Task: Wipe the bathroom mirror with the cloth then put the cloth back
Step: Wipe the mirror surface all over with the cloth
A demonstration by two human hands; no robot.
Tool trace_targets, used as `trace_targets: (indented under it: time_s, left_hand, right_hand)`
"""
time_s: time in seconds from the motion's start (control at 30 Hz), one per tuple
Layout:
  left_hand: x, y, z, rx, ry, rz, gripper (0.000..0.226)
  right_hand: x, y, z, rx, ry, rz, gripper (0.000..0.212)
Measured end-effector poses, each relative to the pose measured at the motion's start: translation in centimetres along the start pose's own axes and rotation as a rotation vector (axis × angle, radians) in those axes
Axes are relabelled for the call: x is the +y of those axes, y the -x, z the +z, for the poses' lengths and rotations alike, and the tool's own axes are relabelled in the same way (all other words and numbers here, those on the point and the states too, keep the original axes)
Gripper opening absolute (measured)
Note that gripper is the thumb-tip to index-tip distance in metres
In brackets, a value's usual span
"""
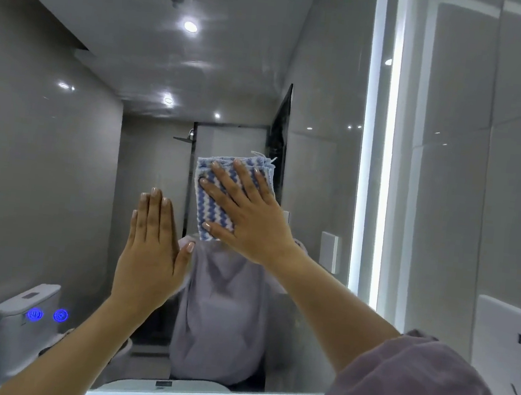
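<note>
A large wall mirror with a lit white border fills most of the head view. My right hand lies flat, fingers spread, pressing a folded blue-and-white zigzag cloth against the glass right of the mirror's middle. The palm covers the cloth's right part. My left hand is raised to the left of the cloth, fingers straight and together, held edge-on at the glass with nothing in it. Whether it touches the mirror I cannot tell.
Two blue glowing touch buttons sit on the mirror's lower left. A white wall socket plate is on the tiled wall to the right. The mirror reflects a person in a lilac garment, a toilet and a shower.
</note>
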State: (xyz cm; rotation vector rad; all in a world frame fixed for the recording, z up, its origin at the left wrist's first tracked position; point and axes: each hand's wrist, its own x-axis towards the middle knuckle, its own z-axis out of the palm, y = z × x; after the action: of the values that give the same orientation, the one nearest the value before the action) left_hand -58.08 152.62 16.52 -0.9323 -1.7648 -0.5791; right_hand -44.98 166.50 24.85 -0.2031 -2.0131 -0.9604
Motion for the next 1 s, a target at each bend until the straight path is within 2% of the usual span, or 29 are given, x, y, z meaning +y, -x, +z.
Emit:
trace_targets:
  time_s: [0.1,0.2,0.43,0.53,0.6,0.9,1.0]
  left_hand:
    - [-0.3,0.1,0.4,0.022,0.001,0.008,0.078]
    - [-0.3,0.1,0.6,0.036,0.003,0.007,0.078]
    - [-0.2,0.0,0.9,0.072,0.043,0.006,0.078]
    - [-0.1,0.0,0.8,0.070,0.079,0.004,0.078]
    - [0.0,0.0,0.7,0.073,0.089,0.004,0.077]
    - [0.1,0.0,0.4,0.066,0.096,0.007,0.078]
    - [0.0,0.2,0.5,0.055,0.097,0.011,0.078]
  right_hand:
    - [1.8,0.3,-0.3,-0.017,0.054,-0.062,0.071]
    - [4.2,1.1,-0.8,-0.010,0.056,0.011,0.071]
    - [10.6,3.9,-0.3,0.062,-0.002,0.412,0.076]
    - [11.3,4.3,0.5,0.147,-0.050,0.650,0.072]
    - [11.1,4.0,0.6,0.162,-0.072,0.734,0.070]
    - [9.8,2.2,0.8,0.138,-0.044,0.847,0.068]
    - [8.9,0.0,0.0,0.094,-0.042,0.807,0.075]
